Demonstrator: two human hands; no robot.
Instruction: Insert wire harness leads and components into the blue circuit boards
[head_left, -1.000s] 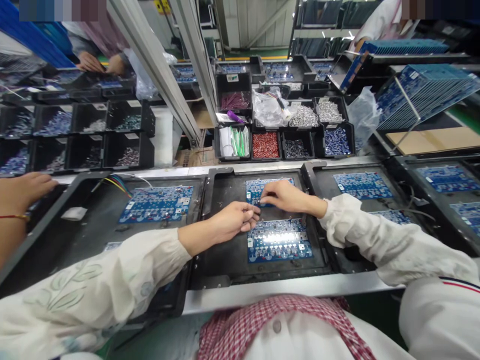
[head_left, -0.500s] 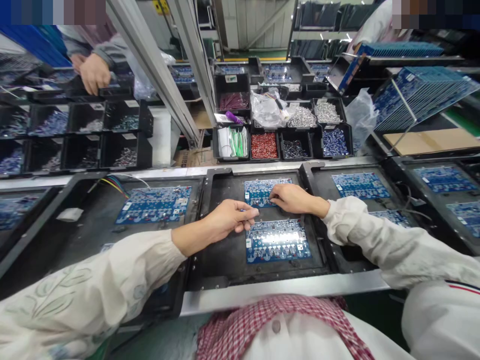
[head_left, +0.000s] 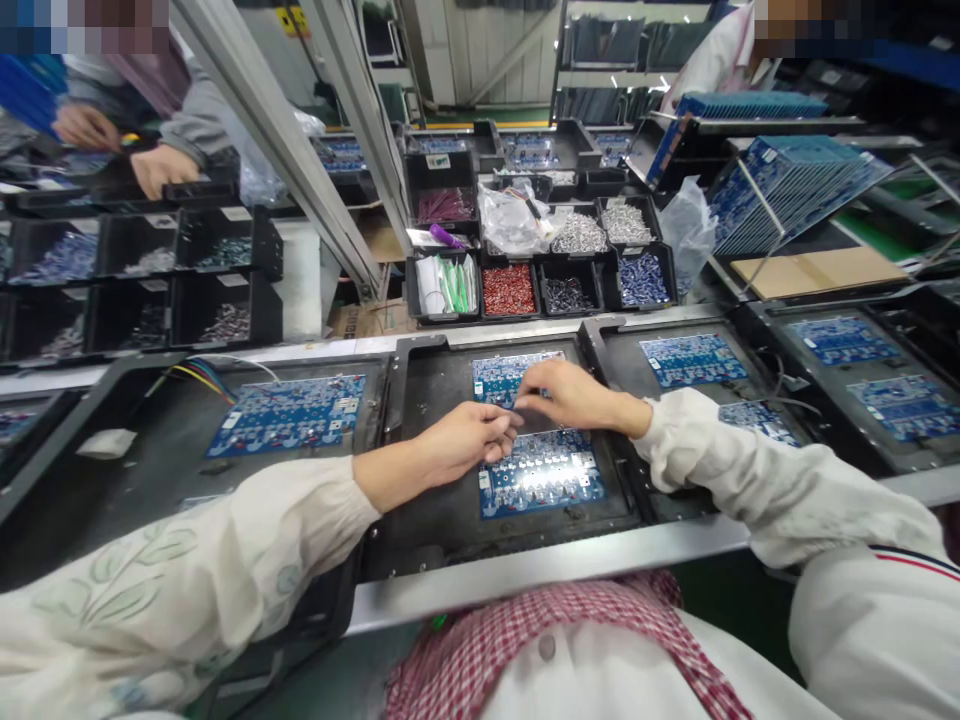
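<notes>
Two blue circuit boards lie one behind the other in a black tray [head_left: 427, 480] in front of me. My left hand [head_left: 480, 433] is closed, its fingertips over the gap between the far circuit board [head_left: 491, 372] and the near circuit board [head_left: 540, 475]. What its fingers hold is too small to make out. My right hand [head_left: 559, 393] covers part of the far board, thumb and fingers pinched together. Its fingertips meet those of my left hand. Anything between them is hidden.
Behind the tray stand bins of red components [head_left: 510, 290], dark components [head_left: 570, 295] and blue components [head_left: 643, 280]. More trays with a circuit board [head_left: 289, 415] sit alongside. A metal post [head_left: 285, 130] rises at left. Co-workers' hands [head_left: 161, 170] are across the line.
My right hand has moved left from the far board's components to my left hand, and their fingertips now meet. The whole view has shifted slightly.
</notes>
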